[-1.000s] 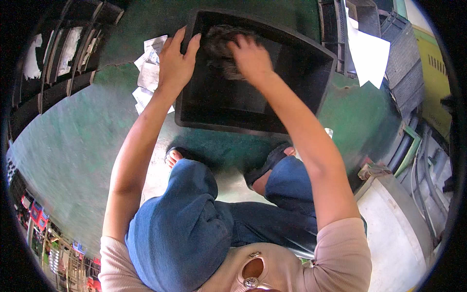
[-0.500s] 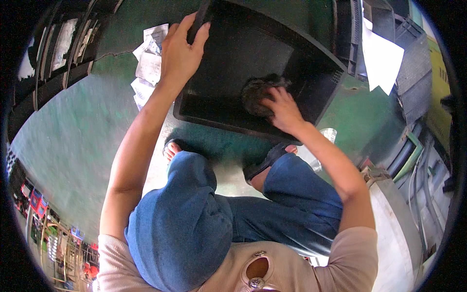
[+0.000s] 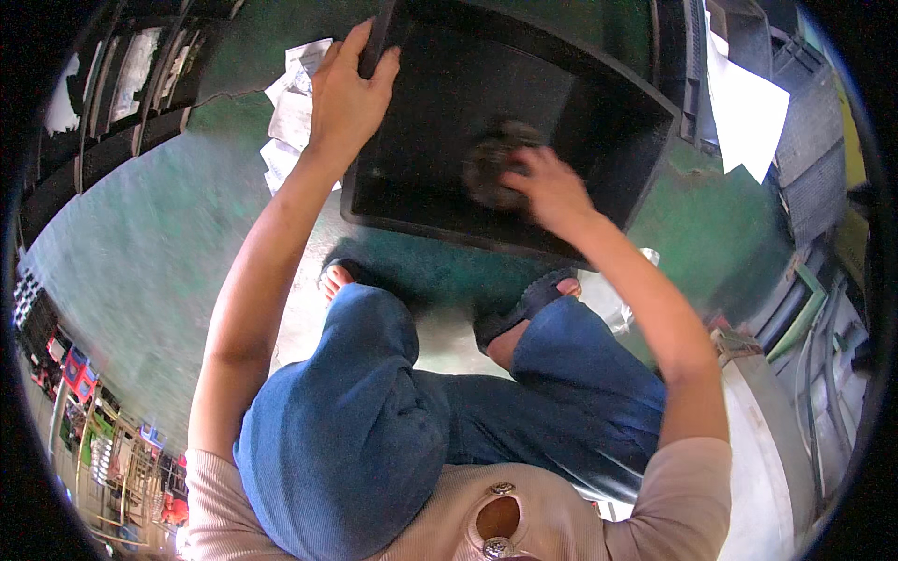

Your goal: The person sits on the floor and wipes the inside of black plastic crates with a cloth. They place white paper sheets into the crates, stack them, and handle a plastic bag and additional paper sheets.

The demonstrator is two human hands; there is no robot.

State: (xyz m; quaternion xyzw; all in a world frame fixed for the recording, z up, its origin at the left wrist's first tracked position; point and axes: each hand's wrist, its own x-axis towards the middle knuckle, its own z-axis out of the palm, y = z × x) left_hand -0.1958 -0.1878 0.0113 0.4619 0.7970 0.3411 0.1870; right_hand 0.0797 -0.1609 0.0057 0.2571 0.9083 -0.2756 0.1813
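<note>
A black rectangular plastic tray (image 3: 421, 220), its inside turned up toward me, is held just beyond my feet. My left hand (image 3: 351, 98) grips its left rim, thumb on the inner side and fingers over the edge. Inside the tray, my right hand (image 3: 552, 192) presses a dark, crumpled cloth-like wad (image 3: 491, 173) against the bottom. Motion smears the wad and the right fingers, so its exact kind is unclear. Whether the tray's far side rests on anything is out of sight.
Loose white papers (image 3: 290, 117) lie on the green floor (image 3: 178, 243) left of the tray. Black crates (image 3: 122, 103) stand at the far left. A white sheet (image 3: 748, 112) hangs by more crates at the far right. A clear plastic piece (image 3: 613, 294) lies near my right foot.
My right hand has shifted slightly right and down within the tray, the wad still under its fingers. The left hand keeps its hold on the rim.
</note>
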